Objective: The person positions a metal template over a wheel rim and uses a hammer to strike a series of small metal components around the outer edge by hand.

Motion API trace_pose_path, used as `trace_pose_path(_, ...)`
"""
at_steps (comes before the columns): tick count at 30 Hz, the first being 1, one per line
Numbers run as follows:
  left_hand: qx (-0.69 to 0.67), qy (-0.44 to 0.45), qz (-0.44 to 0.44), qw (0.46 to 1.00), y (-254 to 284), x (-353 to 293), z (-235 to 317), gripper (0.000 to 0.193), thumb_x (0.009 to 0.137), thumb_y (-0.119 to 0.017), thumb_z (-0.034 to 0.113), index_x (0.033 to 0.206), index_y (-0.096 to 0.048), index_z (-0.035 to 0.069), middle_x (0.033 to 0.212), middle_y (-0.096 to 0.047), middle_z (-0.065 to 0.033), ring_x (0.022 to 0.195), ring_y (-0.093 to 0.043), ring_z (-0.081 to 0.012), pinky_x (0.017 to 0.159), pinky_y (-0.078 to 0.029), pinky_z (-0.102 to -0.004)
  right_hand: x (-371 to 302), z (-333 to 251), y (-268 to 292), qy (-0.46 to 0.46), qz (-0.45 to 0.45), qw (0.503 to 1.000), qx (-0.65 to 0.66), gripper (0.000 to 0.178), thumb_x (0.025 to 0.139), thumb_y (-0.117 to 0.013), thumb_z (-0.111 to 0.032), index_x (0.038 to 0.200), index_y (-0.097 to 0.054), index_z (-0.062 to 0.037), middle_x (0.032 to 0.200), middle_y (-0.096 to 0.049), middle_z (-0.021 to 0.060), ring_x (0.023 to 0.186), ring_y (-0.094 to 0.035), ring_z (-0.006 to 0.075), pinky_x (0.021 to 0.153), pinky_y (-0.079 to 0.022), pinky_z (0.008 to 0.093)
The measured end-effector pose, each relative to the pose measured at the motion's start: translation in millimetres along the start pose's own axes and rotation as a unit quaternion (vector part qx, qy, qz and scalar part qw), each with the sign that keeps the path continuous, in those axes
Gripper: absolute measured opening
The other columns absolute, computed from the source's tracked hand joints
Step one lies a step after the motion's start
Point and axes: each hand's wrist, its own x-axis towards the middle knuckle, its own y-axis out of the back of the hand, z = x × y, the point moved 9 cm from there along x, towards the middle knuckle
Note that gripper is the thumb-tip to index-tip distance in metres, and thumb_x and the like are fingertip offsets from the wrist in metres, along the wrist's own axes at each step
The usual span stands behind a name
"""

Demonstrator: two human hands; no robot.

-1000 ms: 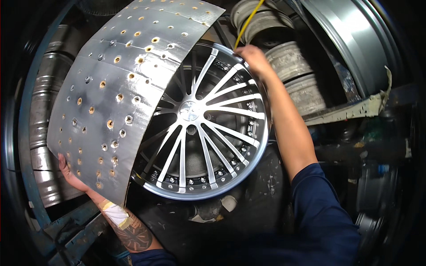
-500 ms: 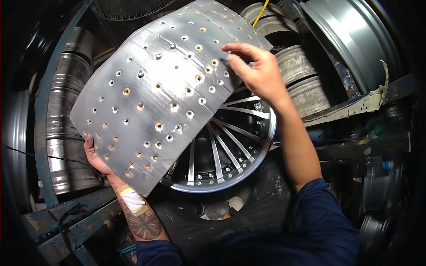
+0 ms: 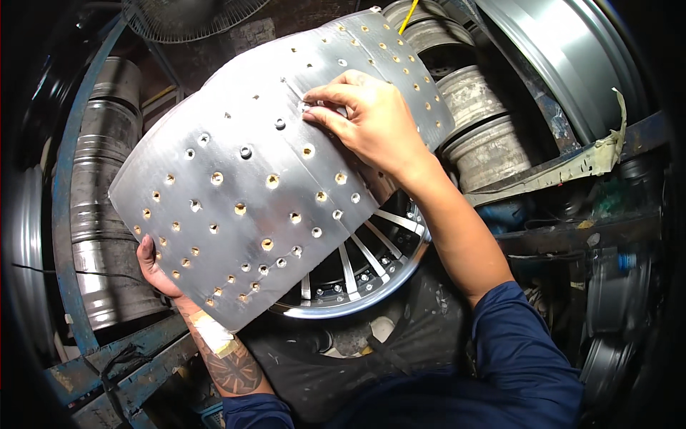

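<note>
A curved grey metal sheet (image 3: 214, 236), dotted with holes, several with ragged yellowish insides, tilts in front of me. My left hand (image 3: 158, 272) grips its lower left edge, thumb showing at the edge and the other fingers mostly hidden. On the sheet's upper middle, my right hand (image 3: 364, 118) pinches a small bolt (image 3: 305, 107) between thumb and fingers; they cover most of it. Two dark bolt heads stand in a row beside it, the nearer bolt (image 3: 246, 152) and the farther bolt (image 3: 279, 124). Behind the sheet, a black and silver multi-spoke wheel rim (image 3: 350, 275) is partly covered.
Stacked bare rims (image 3: 107, 207) fill a blue metal rack (image 3: 64, 193) at left. More worn rims (image 3: 486, 121) and a large silver rim (image 3: 572, 64) stand at right, near a frame bar with peeling tape (image 3: 572, 168). A fan (image 3: 186, 14) is at the top.
My right hand has moved left from above the sheet's right part onto a bolt, its fingers closing. The sheet has tipped, and its middle sits lower in view.
</note>
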Motion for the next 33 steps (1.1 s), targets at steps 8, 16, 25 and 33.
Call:
trace_pose_path(8, 0.015, 0.001, 0.003, 1.000, 0.8, 0.9, 2.4, 0.045, 0.094, -0.052, 0.027, 0.129, -0.057, -0.001, 0.129, -0.062, -0.0168, 0.116, -0.061, -0.0278, 0.101, -0.047, -0.0447, 2.6, 2.2, -1.8, -0.004, -0.005, 1.000, 0.029, 0.016, 0.078, -0.078, -0.013, 0.090, -0.073, -0.0031, 0.080, -0.069, 0.0060, 0.068, -0.065, 0.0127, 0.062, -0.052, 0.0259)
trace_pose_path(16, 0.027, 0.013, -0.010, 1.000, 5.6, 4.4, 13.4, 0.043, 0.096, -0.051, 0.025, 0.129, -0.058, -0.001, 0.127, -0.063, -0.0166, 0.117, -0.061, -0.0277, 0.101, -0.047, -0.0444, 6.3, 26.9, 45.7, -0.053, 0.046, 0.957, 0.280, 0.021, 0.081, -0.077, -0.011, 0.098, -0.072, 0.0010, 0.081, -0.067, 0.0006, 0.064, -0.052, 0.0021, 0.058, -0.044, 0.0191)
trace_pose_path(25, 0.049, -0.023, -0.045, 0.998, 52.2, 6.7, 66.9, 0.046, 0.099, -0.048, 0.028, 0.135, -0.053, -0.001, 0.136, -0.058, -0.0192, 0.124, -0.056, -0.0330, 0.108, -0.040, -0.0503, -15.5, 179.2, 88.5, -0.154, 0.263, 0.927, 0.219, 0.022, 0.089, -0.076, -0.021, 0.100, -0.071, -0.0026, 0.092, -0.069, 0.0007, 0.067, -0.059, 0.0047, 0.058, -0.046, 0.0209)
trace_pose_path(33, 0.003, 0.021, -0.111, 0.994, 50.7, 3.3, 75.0, 0.055, 0.103, -0.044, 0.034, 0.145, -0.042, 0.000, 0.148, -0.045, -0.0223, 0.134, -0.047, -0.0398, 0.113, -0.033, -0.0573, -11.5, 235.3, -44.4, -0.158, -0.034, 0.966, -0.199, 0.022, 0.075, -0.077, -0.031, 0.095, -0.078, -0.0219, 0.138, -0.055, 0.0113, 0.128, -0.050, 0.0303, 0.105, -0.039, 0.0477)
